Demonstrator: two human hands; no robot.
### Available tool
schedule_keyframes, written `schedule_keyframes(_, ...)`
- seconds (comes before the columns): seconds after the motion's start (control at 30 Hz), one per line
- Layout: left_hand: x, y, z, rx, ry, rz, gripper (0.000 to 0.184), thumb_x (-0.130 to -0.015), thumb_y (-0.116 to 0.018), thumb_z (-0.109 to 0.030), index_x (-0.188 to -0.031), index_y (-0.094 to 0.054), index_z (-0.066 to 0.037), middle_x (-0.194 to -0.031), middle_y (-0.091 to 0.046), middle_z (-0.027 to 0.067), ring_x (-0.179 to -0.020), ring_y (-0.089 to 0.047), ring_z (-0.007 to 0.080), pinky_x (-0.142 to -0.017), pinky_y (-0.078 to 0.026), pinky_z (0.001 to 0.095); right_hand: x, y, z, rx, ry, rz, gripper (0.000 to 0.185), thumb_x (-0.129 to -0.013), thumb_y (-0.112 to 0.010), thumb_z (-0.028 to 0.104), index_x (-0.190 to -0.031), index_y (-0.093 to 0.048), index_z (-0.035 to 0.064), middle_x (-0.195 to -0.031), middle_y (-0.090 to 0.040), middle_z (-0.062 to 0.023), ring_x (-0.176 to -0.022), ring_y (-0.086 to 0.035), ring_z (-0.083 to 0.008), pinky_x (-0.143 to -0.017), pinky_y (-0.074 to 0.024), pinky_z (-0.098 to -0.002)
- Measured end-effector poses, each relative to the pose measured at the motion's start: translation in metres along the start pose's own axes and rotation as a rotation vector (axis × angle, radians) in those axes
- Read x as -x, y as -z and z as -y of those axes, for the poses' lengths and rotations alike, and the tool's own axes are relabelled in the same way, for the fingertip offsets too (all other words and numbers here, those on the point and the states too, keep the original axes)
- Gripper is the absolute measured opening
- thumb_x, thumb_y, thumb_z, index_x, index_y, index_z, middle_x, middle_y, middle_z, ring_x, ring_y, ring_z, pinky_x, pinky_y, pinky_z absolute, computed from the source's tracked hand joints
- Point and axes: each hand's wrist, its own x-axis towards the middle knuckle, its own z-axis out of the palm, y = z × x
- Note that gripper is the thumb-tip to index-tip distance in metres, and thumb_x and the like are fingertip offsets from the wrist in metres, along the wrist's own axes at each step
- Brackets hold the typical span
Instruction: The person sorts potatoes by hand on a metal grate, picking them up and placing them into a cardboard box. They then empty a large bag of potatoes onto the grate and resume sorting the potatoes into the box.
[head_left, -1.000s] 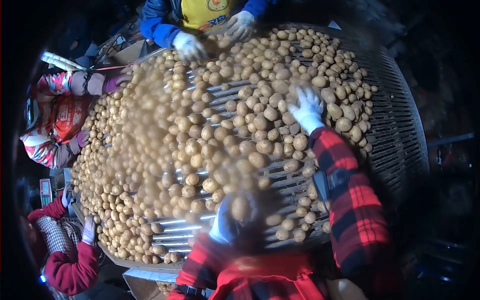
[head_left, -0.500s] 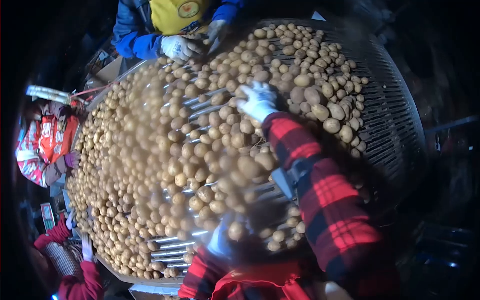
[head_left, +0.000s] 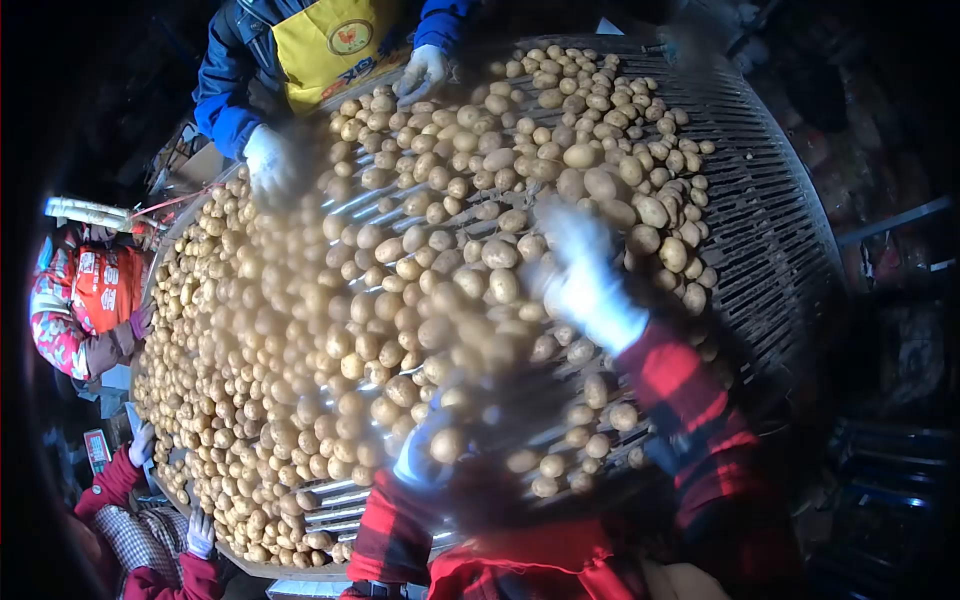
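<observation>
Potatoes (head_left: 390,270) cover much of a slatted metal table (head_left: 770,190). My right hand (head_left: 585,275), in a white glove and blurred by motion, is over the potatoes right of the middle; its fingers are smeared. Near the front edge, my left hand (head_left: 425,455), also gloved, is beside a potato (head_left: 448,445) that partly covers it. Its fingers are blurred and mostly hidden, so its grip cannot be made out. Both my sleeves are red and black plaid.
Across the table, a person in a yellow apron (head_left: 335,45) has two gloved hands at the potatoes. Another in a red apron (head_left: 105,290) is at the left edge. A third person's hands (head_left: 200,530) rest at the lower left rim.
My right hand has moved back toward me and right from the middle potatoes. My left hand stays near the front edge. The hands of the person across have spread apart.
</observation>
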Motion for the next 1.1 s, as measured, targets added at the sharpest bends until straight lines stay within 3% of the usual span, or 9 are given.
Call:
schedule_keyframes(0.1, 0.005, -0.001, 0.025, 0.078, 0.006, 0.041, 0.064, -0.097, -0.055, -0.032, -0.153, -0.029, -0.016, -0.139, -0.046, 0.0131, -0.11, -0.058, 0.0244, -0.076, -0.056, 0.0297, -0.006, 0.028, -0.112, 0.535, -0.459, 0.058, 0.061, -0.082, -0.073, 0.04, -0.131, -0.054, 0.0077, -0.126, -0.057, -0.0162, -0.114, -0.057, -0.0347, -0.099, -0.0424, -0.0508)
schedule_keyframes(0.17, 0.003, 0.003, 0.053, 0.234, 0.073, 0.055, 0.06, -0.098, -0.054, -0.03, -0.15, -0.032, -0.013, -0.142, -0.045, 0.0135, -0.111, -0.058, 0.0239, -0.08, -0.056, 0.0309, -0.001, 0.02, -0.067, 0.779, -0.448, 0.233, 0.057, -0.084, -0.07, 0.042, -0.129, -0.056, 0.0108, -0.127, -0.055, -0.0165, -0.118, -0.053, -0.0345, -0.102, -0.0389, -0.0508)
schedule_keyframes(0.3, 0.008, -0.012, 0.021, -0.035, 0.051, 0.199, 0.056, -0.099, -0.051, -0.03, -0.147, -0.036, -0.005, -0.143, -0.045, 0.0125, -0.111, -0.057, 0.0222, -0.085, -0.055, 0.0307, -0.015, 0.029, -0.037, -0.1, -0.205, 0.463, 0.044, -0.09, -0.065, 0.04, -0.125, -0.062, 0.0139, -0.132, -0.056, -0.0125, -0.117, -0.055, -0.0359, -0.103, -0.0356, -0.056)
schedule_keyframes(0.37, 0.011, -0.017, 0.018, 0.031, 0.081, 0.224, 0.056, -0.099, -0.051, -0.032, -0.146, -0.037, -0.004, -0.142, -0.045, 0.0119, -0.112, -0.056, 0.0221, -0.086, -0.054, 0.0309, -0.047, 0.007, -0.085, 0.376, 0.153, 0.164, 0.045, -0.093, -0.06, 0.035, -0.134, -0.058, 0.0159, -0.141, -0.052, -0.0135, -0.124, -0.051, -0.0384, -0.101, -0.0373, -0.0578)
schedule_keyframes(0.5, 0.018, -0.01, 0.034, 0.764, 0.3, 0.105, 0.058, -0.1, -0.052, -0.041, -0.144, -0.041, -0.005, -0.142, -0.044, 0.0111, -0.116, -0.053, 0.0231, -0.091, -0.051, 0.0326, -0.121, -0.023, -0.22, 0.278, -0.445, 0.442, 0.068, -0.083, -0.065, 0.024, -0.148, -0.045, 0.0181, -0.15, -0.044, -0.0192, -0.135, -0.045, -0.0373, -0.112, -0.0384, -0.0402)
schedule_keyframes(0.67, 0.009, -0.021, 0.012, 1.097, 0.26, 0.036, 0.061, -0.092, -0.061, -0.054, -0.139, -0.047, -0.018, -0.13, -0.051, 0.0058, -0.11, -0.049, 0.0259, -0.091, -0.044, 0.042, -0.104, -0.003, -0.166, 0.172, -0.565, 0.571, 0.055, -0.08, -0.073, 0.025, -0.131, -0.058, 0.0111, -0.131, -0.057, -0.021, -0.118, -0.057, -0.0369, -0.099, -0.0479, -0.0403)
schedule_keyframes(0.93, -0.002, -0.05, 0.014, 1.303, 0.194, 0.157, 0.061, -0.094, -0.049, -0.061, -0.139, -0.048, -0.02, -0.144, -0.049, 0.0038, -0.132, -0.043, 0.0303, -0.105, -0.034, 0.0547, 0.019, 0.066, -0.022, 0.28, -0.121, -0.08, 0.05, -0.079, -0.08, 0.014, -0.125, -0.062, 0.008, -0.115, -0.059, -0.0155, -0.105, -0.06, -0.0343, -0.089, -0.0508, -0.0429)
schedule_keyframes(1.03, 0.003, -0.061, 0.011, 3.475, 0.733, 0.573, 0.061, -0.098, -0.042, -0.05, -0.149, -0.038, -0.018, -0.155, -0.037, 0.0042, -0.141, -0.036, 0.0266, -0.113, -0.025, 0.0574, 0.057, 0.062, 0.059, -0.145, -0.137, 0.279, 0.043, -0.077, -0.079, 0.007, -0.117, -0.063, 0.0038, -0.112, -0.061, -0.0125, -0.104, -0.06, -0.0282, -0.089, -0.0505, -0.0384)
schedule_keyframes(1.1, 0.004, -0.058, 0.017, 4.176, 0.98, 0.731, 0.061, -0.1, -0.04, -0.047, -0.152, -0.035, -0.017, -0.159, -0.033, 0.0044, -0.144, -0.033, 0.0254, -0.116, -0.023, 0.0583, 0.089, 0.034, 0.096, -0.37, -0.09, 0.564, 0.046, -0.078, -0.079, 0.01, -0.121, -0.063, 0.0061, -0.114, -0.065, -0.0113, -0.105, -0.061, -0.0291, -0.09, -0.0496, -0.0402)
